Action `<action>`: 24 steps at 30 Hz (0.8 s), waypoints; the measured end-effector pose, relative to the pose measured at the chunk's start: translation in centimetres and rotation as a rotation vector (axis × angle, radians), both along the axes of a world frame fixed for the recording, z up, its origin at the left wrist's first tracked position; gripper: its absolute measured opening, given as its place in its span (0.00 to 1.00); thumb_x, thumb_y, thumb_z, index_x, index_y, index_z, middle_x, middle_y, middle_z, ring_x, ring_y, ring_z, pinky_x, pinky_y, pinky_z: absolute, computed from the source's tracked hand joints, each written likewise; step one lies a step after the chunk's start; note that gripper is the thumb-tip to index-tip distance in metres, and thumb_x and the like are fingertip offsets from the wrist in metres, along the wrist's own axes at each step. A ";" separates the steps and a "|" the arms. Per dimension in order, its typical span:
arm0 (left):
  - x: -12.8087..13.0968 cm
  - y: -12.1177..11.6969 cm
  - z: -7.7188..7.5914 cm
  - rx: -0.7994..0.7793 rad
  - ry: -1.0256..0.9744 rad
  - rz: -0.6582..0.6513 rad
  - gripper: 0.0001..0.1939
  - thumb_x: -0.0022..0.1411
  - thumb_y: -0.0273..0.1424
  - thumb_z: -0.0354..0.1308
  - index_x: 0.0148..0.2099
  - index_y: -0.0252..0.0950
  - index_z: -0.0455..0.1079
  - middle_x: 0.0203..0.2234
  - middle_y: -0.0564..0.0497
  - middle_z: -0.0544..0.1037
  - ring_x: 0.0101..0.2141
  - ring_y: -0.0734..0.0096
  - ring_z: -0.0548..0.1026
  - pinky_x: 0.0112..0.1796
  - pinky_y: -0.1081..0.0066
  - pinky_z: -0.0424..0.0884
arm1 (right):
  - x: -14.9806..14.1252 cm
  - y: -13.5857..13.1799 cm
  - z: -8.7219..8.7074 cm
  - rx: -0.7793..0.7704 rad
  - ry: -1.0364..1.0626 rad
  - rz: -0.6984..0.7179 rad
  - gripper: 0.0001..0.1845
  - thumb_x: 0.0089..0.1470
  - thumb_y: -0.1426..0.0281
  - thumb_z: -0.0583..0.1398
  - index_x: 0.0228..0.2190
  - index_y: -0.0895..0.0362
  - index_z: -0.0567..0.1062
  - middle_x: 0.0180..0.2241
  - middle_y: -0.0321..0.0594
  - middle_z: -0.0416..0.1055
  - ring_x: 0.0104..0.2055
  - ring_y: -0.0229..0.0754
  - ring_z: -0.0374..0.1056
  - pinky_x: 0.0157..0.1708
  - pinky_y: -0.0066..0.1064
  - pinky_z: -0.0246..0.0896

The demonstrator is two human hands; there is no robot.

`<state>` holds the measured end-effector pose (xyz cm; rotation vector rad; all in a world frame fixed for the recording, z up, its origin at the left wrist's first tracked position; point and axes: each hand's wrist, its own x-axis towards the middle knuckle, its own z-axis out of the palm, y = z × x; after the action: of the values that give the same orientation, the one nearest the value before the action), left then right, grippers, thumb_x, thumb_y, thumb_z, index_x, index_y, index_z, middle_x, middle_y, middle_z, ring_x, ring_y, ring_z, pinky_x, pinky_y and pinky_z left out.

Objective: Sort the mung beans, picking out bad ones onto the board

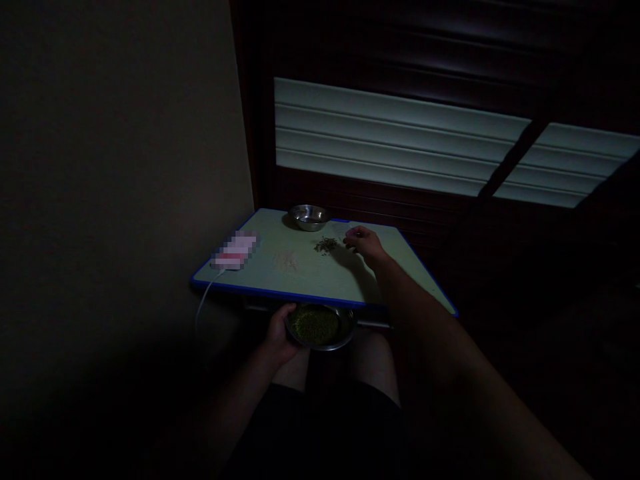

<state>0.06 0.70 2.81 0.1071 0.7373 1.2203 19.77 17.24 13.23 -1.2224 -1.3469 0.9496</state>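
Observation:
My left hand (281,335) grips the left rim of a metal bowl (327,347) held above my lap, just below the table's near edge. Small green grains or beans (314,325) lie inside it; their exact kind is too dark to tell. Over the far right part of the table, my right hand (366,245) has its fingers curled together, and what they hold, if anything, cannot be made out. Close to its fingertips is a loose pile of dark green bits (326,245). A faint see-through item (341,230) lies behind those fingers.
The pale green folding table (320,277) has a blue rim. A second metal bowl (309,218) stands at its far edge. Pale scattered bits (286,261) lie mid-table. At the left sits a blurred-out phone-like object (235,251) with a white cable (204,300). Walls stand left and behind.

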 end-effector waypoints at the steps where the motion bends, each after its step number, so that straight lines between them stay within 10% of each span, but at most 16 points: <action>1: 0.1 0.0 0.0 0.008 0.009 0.002 0.08 0.55 0.29 0.55 0.34 0.31 0.74 0.28 0.44 0.81 0.31 0.59 0.79 0.37 0.59 0.74 | 0.3 0.3 -0.3 0.002 0.001 -0.025 0.10 0.32 0.74 0.61 0.24 0.57 0.69 0.20 0.31 0.68 0.21 0.34 0.63 0.20 0.24 0.54; 10: 2.7 -0.8 0.4 -0.061 0.074 -0.009 0.08 0.52 0.26 0.54 0.31 0.29 0.74 0.26 0.43 0.81 0.30 0.59 0.79 0.36 0.61 0.75 | 0.5 1.9 -4.0 0.200 -0.129 -0.149 0.05 0.35 0.71 0.59 0.22 0.57 0.71 0.22 0.33 0.69 0.27 0.36 0.63 0.32 0.28 0.60; 24: 4.2 -0.8 -1.3 -0.064 0.049 0.086 0.09 0.51 0.27 0.56 0.33 0.30 0.75 0.28 0.42 0.81 0.32 0.56 0.80 0.37 0.59 0.75 | 1.1 1.1 -4.4 0.235 -0.295 -0.084 0.09 0.37 0.73 0.56 0.25 0.56 0.75 0.25 0.34 0.72 0.31 0.39 0.67 0.37 0.31 0.62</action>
<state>4.25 -0.06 1.54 0.0525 0.8300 1.2782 20.83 18.38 8.82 -1.2592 -1.5747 0.5471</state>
